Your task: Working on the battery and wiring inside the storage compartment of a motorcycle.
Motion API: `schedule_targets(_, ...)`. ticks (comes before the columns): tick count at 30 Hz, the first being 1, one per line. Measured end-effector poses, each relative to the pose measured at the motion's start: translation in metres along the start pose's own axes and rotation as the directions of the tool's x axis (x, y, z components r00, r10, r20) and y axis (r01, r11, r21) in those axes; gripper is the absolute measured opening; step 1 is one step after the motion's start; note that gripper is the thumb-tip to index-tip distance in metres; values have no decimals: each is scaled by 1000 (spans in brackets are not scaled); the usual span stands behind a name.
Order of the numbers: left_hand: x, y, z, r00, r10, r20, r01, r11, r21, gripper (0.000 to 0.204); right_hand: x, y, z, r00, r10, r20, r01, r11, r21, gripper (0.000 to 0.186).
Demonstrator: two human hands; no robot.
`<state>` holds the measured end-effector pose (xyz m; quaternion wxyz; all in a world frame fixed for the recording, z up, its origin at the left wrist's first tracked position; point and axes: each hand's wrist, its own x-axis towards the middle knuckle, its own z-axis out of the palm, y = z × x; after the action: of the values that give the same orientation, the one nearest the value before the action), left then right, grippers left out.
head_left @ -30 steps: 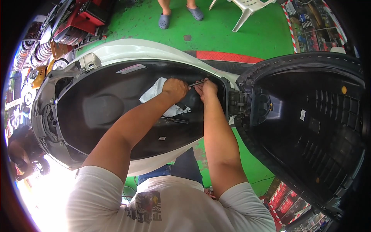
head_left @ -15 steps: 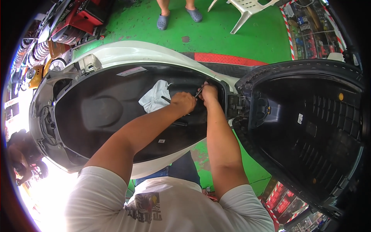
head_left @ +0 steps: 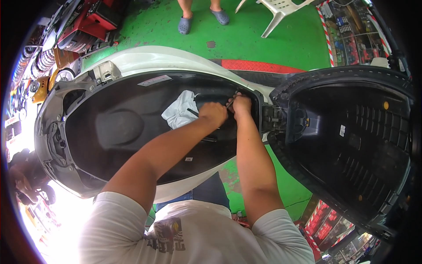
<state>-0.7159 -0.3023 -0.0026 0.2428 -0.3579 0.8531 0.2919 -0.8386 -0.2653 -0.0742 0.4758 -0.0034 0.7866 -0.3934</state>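
Note:
Inside the black under-seat bin [head_left: 88, 145] of a white scooter [head_left: 149, 55], my left hand [head_left: 213, 113] is closed around a slim tool [head_left: 192, 112]. Its dark end sticks out on the left of my fist. A thin metal shaft shows on the other side, slanting up toward my right hand [head_left: 241, 105]. The right fingers are curled round that shaft at the bin's right end, and its tip is hidden. I cannot make out the tool's exact kind. A crumpled pale cloth [head_left: 179, 111] lies left of my left hand. A dark bar-shaped object [head_left: 210, 139] rests on the bin floor below that hand.
The raised seat [head_left: 343, 149] hangs open on its hinge [head_left: 271, 119] to the right. Beyond the scooter, a person in grey clogs [head_left: 184, 25] stands on the green floor [head_left: 263, 48] near a cream plastic chair [head_left: 281, 11]. Glass display cases [head_left: 351, 39] stand at the far right.
My view has shifted slightly, so the scooter sits a little farther right. Both hands stay at the bin's right end with the tool between them; the left fist has turned slightly.

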Motion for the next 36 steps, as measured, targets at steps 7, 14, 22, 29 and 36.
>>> schedule_targets(7, 15, -43, 0, 981, 51, -189, -19, 985, 169, 34, 7, -5, 20, 977, 205, 59, -211, 887, 411, 26)
schedule_targets(14, 25, -61, 1, 946, 66, -318, 0, 979, 205, 31, 9, -8, 39, 961, 275, 18, -216, 710, 671, 24)
schedule_targets(22, 9, -59, -10, 968, 121, -222, -68, 970, 232, 40, 7, -4, 30, 970, 237, 60, -222, 752, 621, 24)
schedule_targets(29, 4, -26, 6, 986, 165, -22, -160, 974, 159, 37, 11, 5, 10, 978, 195, 73, -208, 884, 419, 26)
schedule_targets(36, 0, 26, 49, 996, -58, -68, 40, 968, -246, 29, 1, 7, 1, 916, -402, -4, 306, 705, -640, 34)
